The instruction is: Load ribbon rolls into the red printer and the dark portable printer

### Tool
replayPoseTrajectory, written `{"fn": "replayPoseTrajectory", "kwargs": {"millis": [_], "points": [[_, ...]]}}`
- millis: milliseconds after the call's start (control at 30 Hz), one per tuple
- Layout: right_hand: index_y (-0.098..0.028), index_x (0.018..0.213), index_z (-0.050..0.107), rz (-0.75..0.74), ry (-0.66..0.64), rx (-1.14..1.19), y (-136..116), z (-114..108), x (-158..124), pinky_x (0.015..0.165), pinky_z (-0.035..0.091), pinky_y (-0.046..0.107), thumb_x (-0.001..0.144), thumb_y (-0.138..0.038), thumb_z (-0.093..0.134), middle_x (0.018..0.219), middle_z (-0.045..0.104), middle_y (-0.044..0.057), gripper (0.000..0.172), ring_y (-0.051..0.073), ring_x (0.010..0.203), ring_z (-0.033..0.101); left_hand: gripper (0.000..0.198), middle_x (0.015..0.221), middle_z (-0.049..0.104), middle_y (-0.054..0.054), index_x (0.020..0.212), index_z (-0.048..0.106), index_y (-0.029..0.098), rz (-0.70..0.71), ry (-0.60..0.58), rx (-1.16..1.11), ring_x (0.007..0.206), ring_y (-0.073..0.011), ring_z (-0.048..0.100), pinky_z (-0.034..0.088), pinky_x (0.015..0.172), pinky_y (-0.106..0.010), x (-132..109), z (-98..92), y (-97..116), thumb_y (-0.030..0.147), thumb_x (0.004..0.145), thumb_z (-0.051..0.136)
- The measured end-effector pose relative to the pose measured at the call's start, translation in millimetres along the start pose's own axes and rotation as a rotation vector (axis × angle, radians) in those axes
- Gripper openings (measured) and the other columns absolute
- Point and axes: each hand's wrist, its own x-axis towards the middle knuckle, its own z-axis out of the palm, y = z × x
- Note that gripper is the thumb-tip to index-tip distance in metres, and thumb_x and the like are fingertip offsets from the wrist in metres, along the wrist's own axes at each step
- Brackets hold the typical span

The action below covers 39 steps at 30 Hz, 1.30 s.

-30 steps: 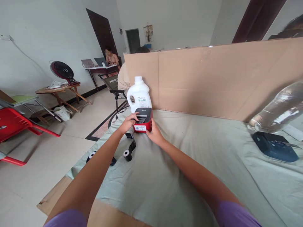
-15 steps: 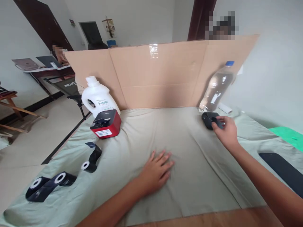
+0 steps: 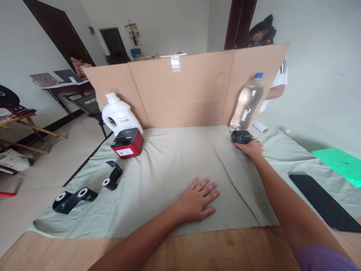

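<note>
My left hand (image 3: 199, 199) lies flat on the pale green cloth (image 3: 186, 158), fingers spread and holding nothing. Farther off on the right, my right hand (image 3: 254, 147) grips a small black box-shaped device (image 3: 241, 137), with the thumb along its near side and the other fingers at its right end. Just behind the device leans a large clear plastic bottle (image 3: 246, 103) with a blue cap. The device's underside and part of its right end are hidden by my hand.
Cardboard (image 3: 183, 90) stands across the back. A white jug (image 3: 122, 116), a red-and-black box-shaped machine (image 3: 128, 143) and unrolled black ribbon rolls (image 3: 75, 200) are on the left. A dark flat slab (image 3: 324, 201) lies right. A person (image 3: 279, 81) is behind the cardboard.
My right hand has gone from pinching a dark part at the device's right side to gripping the device itself. My left hand stays flat on the cloth. The camera view has shifted.
</note>
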Motion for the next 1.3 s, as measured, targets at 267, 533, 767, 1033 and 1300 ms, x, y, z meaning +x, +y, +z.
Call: {"fn": "replayPoseTrajectory", "kwargs": {"millis": [267, 533, 767, 1033, 1300], "points": [[-0.007, 0.117, 0.052, -0.3, 0.163, -0.029, -62.5, 13.8, -110.7, 0.1, 0.044, 0.05, 0.066, -0.062, 0.078, 0.119, 0.061, 0.027, 0.08, 0.042, 0.117, 0.056, 0.065, 0.168, 0.021, -0.004, 0.159, 0.027, 0.027, 0.022, 0.055, 0.026, 0.157, -0.0283, 0.011, 0.005, 0.126, -0.058, -1.0, 0.4, 2.4, 0.059, 0.103, 0.025], [-0.007, 0.117, 0.052, -0.423, 0.009, 0.019, -120.3, 46.1, -240.5, 0.102, 0.041, 0.046, 0.066, -0.06, 0.076, 0.122, 0.059, 0.027, 0.077, 0.041, 0.118, 0.053, 0.055, 0.156, 0.047, -0.009, 0.149, 0.048, 0.022, 0.013, 0.12, 0.067, 0.15, -0.0273, 0.033, 0.016, 0.125, -0.053, -2.1, 4.1, 2.4, 0.05, 0.102, 0.039], [-0.004, 0.128, 0.047, -0.384, -0.087, -0.058, -117.8, 56.1, -262.3, 0.105, 0.038, 0.051, 0.069, -0.068, 0.075, 0.13, 0.055, 0.033, 0.092, 0.044, 0.126, 0.051, 0.055, 0.16, 0.041, -0.008, 0.15, 0.046, 0.021, 0.035, 0.149, -0.005, 0.15, -0.0267, 0.033, 0.027, 0.123, -0.043, -5.0, 1.9, -6.1, 0.042, 0.099, 0.049], [-0.007, 0.132, 0.044, -0.574, -0.413, -0.081, -95.5, 43.7, -223.0, 0.09, 0.049, 0.041, 0.069, -0.074, 0.071, 0.132, 0.058, 0.026, 0.096, 0.038, 0.116, 0.062, 0.03, 0.12, 0.073, -0.006, 0.118, 0.071, 0.02, 0.127, 0.194, -0.296, 0.11, -0.0198, 0.066, 0.047, 0.098, -0.029, -21.1, -21.1, -6.3, 0.031, 0.098, 0.052], [-0.011, 0.142, 0.04, -0.677, -0.23, -0.102, -78.3, 53.4, -227.7, 0.083, 0.051, 0.041, 0.076, -0.071, 0.066, 0.128, 0.061, 0.021, 0.093, 0.038, 0.11, 0.065, 0.011, 0.069, 0.061, 0.003, 0.095, 0.064, 0.015, -0.562, 0.773, -0.908, 0.052, -0.0071, 0.053, 0.041, 0.055, -0.018, -6.8, -68.4, -86.5, 0.021, 0.094, 0.055]]}}
